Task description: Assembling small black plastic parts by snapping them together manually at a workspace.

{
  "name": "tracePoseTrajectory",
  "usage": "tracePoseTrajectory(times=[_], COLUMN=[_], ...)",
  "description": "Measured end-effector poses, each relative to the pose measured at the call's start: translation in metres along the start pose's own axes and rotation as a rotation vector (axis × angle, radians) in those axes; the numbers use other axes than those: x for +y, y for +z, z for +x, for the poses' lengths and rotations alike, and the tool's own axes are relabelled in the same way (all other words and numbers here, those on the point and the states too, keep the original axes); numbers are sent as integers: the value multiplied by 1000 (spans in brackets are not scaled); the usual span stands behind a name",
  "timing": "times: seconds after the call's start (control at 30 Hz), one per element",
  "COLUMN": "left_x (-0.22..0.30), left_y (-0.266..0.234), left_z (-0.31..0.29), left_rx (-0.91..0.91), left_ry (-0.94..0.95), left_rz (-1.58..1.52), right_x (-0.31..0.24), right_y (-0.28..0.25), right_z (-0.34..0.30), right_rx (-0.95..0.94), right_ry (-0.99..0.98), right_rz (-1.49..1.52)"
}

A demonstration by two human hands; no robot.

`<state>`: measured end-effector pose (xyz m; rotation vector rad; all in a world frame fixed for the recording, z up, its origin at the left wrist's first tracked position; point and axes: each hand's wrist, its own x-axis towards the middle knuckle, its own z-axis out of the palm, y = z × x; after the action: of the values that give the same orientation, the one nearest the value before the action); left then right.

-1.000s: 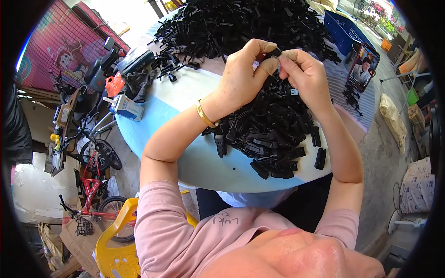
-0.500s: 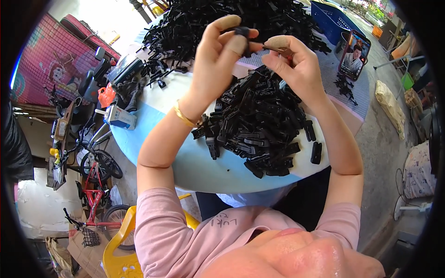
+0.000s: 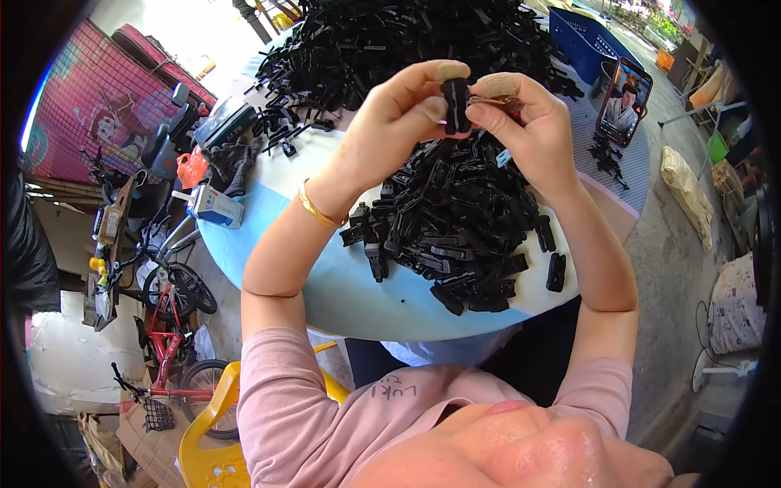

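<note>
Between the thumb and fingers of my left hand (image 3: 399, 122) is a small oblong black plastic part (image 3: 456, 106), held upright. My right hand (image 3: 529, 126) is close beside it, pinching a thin brownish tool (image 3: 498, 102) whose tip points at the part; its exact kind is too small to make out. Beige coverings wrap some of my fingertips. Below both hands lies a pile of similar black plastic parts (image 3: 455, 211) on the round table (image 3: 325, 301). A light-blue piece (image 3: 503, 158) pokes out near my right wrist.
A much larger heap of black parts (image 3: 382, 49) fills the table's far side. At the far right are a blue basket (image 3: 582, 45) and a propped phone (image 3: 624, 102). A small carton (image 3: 215, 206) sits by the left edge; a red bicycle (image 3: 167, 350) stands beyond.
My left hand has moved slightly right and down, and the black part now shows upright in it. The right hand has stayed close by with its tool.
</note>
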<state>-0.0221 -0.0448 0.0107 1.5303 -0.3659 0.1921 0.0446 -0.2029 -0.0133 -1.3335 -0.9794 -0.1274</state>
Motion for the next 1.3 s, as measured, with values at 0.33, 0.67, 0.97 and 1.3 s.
tracePoseTrajectory(times=[0.33,0.67,0.97,1.3], left_x=[-12,-11,-17,8], left_y=[-3,-2,1,-46], left_z=[-1,0,-3,11], left_rx=[-42,82,237,-85], left_ry=[82,139,443,251], left_rz=[83,102,356,700], right_x=[-1,-11,-11,25], right_y=[-8,1,8,-16], right_z=[6,1,-1,12], right_rx=[-117,-130,-107,43], right_ry=[383,436,397,291], right_rz=[218,140,36,71])
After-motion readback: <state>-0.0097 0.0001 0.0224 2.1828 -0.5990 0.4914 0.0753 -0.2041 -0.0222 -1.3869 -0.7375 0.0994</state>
